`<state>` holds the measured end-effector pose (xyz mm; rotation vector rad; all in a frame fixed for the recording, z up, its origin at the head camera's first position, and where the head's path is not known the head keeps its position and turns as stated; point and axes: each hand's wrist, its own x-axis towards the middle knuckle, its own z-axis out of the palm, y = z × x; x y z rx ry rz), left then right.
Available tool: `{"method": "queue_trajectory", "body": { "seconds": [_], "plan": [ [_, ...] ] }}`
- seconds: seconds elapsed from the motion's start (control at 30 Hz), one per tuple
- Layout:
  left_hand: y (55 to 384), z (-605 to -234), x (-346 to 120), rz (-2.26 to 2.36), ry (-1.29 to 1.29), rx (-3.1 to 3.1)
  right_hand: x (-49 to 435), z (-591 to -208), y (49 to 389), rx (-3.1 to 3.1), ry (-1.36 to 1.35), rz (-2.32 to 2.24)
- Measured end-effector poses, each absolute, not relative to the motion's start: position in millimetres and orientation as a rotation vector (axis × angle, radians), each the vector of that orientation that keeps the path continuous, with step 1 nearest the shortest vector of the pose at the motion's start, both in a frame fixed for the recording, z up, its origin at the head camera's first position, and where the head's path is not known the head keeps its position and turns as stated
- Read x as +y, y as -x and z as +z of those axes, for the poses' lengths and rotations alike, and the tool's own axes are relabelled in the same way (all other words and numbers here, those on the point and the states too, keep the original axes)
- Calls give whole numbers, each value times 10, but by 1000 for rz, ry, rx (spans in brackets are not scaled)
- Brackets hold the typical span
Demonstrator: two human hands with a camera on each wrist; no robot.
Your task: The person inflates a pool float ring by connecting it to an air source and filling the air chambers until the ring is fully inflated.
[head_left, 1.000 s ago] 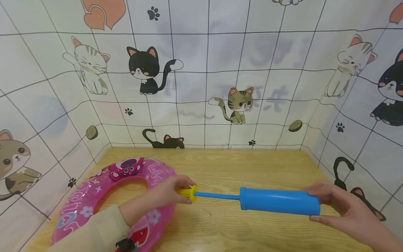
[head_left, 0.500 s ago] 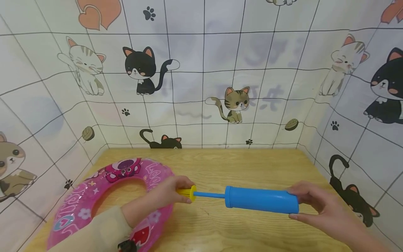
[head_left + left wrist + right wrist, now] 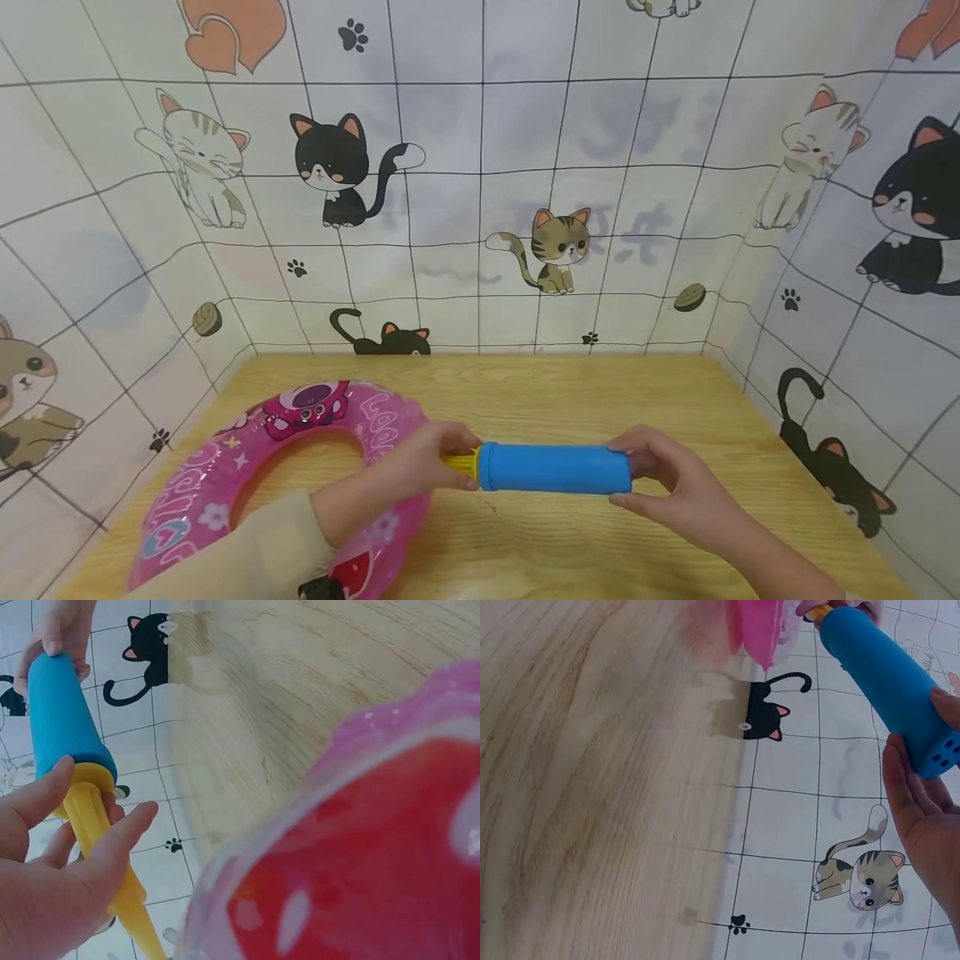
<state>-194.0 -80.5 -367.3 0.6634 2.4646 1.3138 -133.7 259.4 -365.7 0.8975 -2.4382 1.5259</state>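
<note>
A blue hand pump (image 3: pixel 555 468) is held level above the table in the head view. My left hand (image 3: pixel 427 458) grips its yellow handle (image 3: pixel 90 817), which narrows to a tapered tip in the left wrist view. On the other end of the barrel, my right hand (image 3: pixel 675 483) holds with thumb and fingers; small holes show in that end face in the right wrist view. Handle and barrel meet, so no blue rod shows between them. Under my left forearm lies a pink inflatable swim ring (image 3: pixel 202 483), printed with a bear and letters.
The wooden table (image 3: pixel 600 392) carries the ring on its left side. A white sheet (image 3: pixel 450 208) with grid lines and cartoon cats rises along the back and both sides. A dark wrist strap piece (image 3: pixel 322 587) sits near my left sleeve.
My right hand has moved left with the blue barrel, sliding it over the rod until it reaches the yellow handle. The left hand and swim ring have shifted slightly right.
</note>
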Motion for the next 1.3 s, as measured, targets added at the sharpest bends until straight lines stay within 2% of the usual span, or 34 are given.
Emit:
{"method": "queue_trajectory", "body": {
  "seconds": [0.2, 0.4, 0.73, 0.93, 1.1, 1.3],
  "plan": [
    [1948, -3651, -865, 1318, -654, 2446, 2633, -3661, 1349, -2425, -961, 1460],
    [1978, -3608, -945, 1294, -694, 2501, 2926, -3631, 1316, -2297, -1088, 1447],
    [1971, -3589, -1062, 1271, -741, 2566, 3379, -3525, 1145, -2395, -969, 1248],
    [1967, -3613, -1125, 1302, -730, 2573, 3578, -3482, 1091, -2376, -991, 1250],
    [1981, -3681, -1141, 1298, -760, 2583, 3566, -3521, 1108, -2366, -1012, 1298],
    [1962, -3772, -1067, 1272, -759, 2615, 3336, -3642, 1192, -2303, -1081, 1472]
  ]
}}
